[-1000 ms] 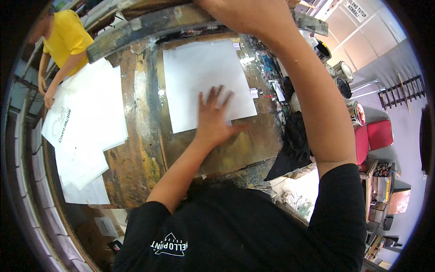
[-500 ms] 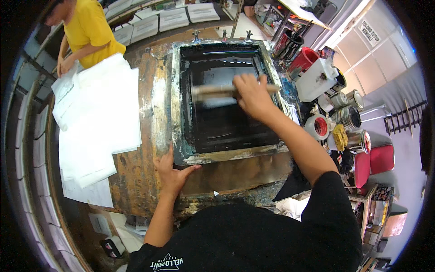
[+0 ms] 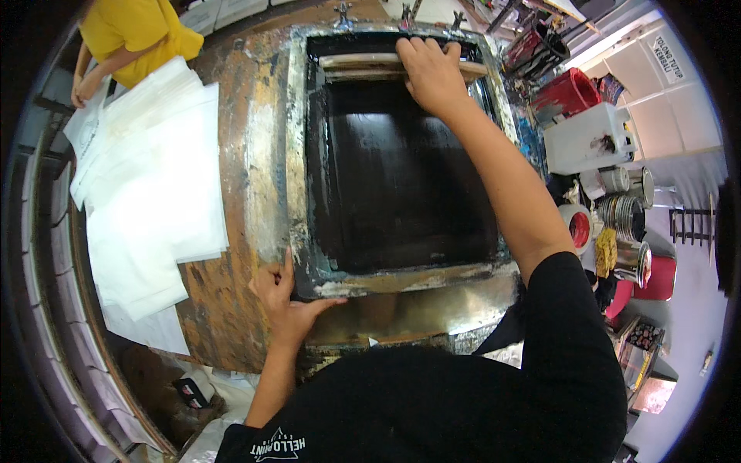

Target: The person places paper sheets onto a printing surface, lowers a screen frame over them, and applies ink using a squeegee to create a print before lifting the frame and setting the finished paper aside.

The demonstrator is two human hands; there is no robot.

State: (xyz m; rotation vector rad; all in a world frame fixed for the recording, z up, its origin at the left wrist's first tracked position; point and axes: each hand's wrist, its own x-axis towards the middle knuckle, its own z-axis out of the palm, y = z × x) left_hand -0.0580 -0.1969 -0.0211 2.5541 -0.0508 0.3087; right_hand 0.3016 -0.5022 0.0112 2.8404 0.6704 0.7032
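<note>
A screen printing frame (image 3: pixel 296 139) lies on the worn table, its dark mesh (image 3: pixel 401 185) coated with black ink. Near the frame's far end, my right hand (image 3: pixel 434 76) is closed over a wooden-handled squeegee (image 3: pixel 359 63) lying crosswise inside it. My left hand (image 3: pixel 284 305) rests at the near left corner of the frame. Its forefinger points along the left side and its thumb stretches along the near edge, the two spread apart. The squeegee's blade is hidden beneath the handle.
White printed sheets (image 3: pixel 147 201) lie stacked at the left, where a person in a yellow shirt (image 3: pixel 127 35) touches them. Clamps (image 3: pixel 343 14) stand behind the frame. To the right are a red bucket (image 3: pixel 570 94), a white jerrycan (image 3: pixel 583 139) and several cans (image 3: pixel 620 217).
My right hand has pushed the squeegee from the upper middle of the screen to its far end. My left hand stays at the corner. The head view has shifted slightly.
</note>
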